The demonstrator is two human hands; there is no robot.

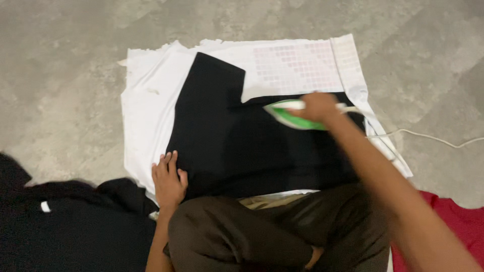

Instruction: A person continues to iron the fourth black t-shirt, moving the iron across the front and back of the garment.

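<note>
Gripping the handle of a green iron (292, 117), the right hand (316, 107) presses it onto the black garment (237, 146) spread on a white sheet (146, 106), while the left hand (169, 180) lies flat, fingers spread, on the garment's near-left edge.

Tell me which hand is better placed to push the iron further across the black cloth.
Probably the right hand: it grips the iron on the black cloth. The left hand lies flat at the cloth's near edge.
</note>
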